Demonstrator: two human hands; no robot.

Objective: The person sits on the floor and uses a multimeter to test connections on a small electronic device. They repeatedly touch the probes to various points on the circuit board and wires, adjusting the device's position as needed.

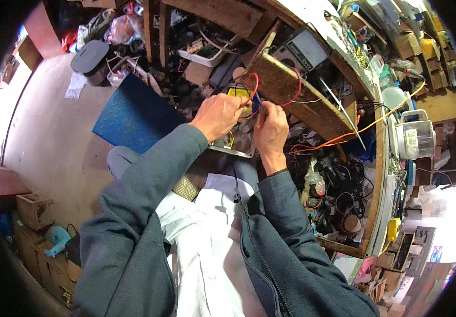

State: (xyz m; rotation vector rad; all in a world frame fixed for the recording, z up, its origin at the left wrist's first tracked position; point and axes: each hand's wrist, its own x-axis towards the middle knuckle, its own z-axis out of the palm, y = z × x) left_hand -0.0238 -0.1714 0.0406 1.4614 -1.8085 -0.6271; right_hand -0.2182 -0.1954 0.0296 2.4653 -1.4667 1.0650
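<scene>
Head: left hand [218, 117] beside right hand [272, 128].

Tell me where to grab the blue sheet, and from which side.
The blue sheet is likely best pinched at its left edge, from the left: it looks thin, that edge borders the floor, while clutter lines its upper right and a sleeve crosses its lower right.

A red wire [257, 83] and a bright yellow part [238, 92] stand out at upper centre, above a charcoal-grey jacket [138, 182] and white shirt [202, 253]. Left of centre, a deep-blue sheet [135, 116]; at upper left, a dark-grey bin [89, 57]. A brown wooden board [312, 111], blotched darker, and orange wire [327, 143] colour the right; a turquoise object [57, 240], its kind unclear, shows lower left.
</scene>
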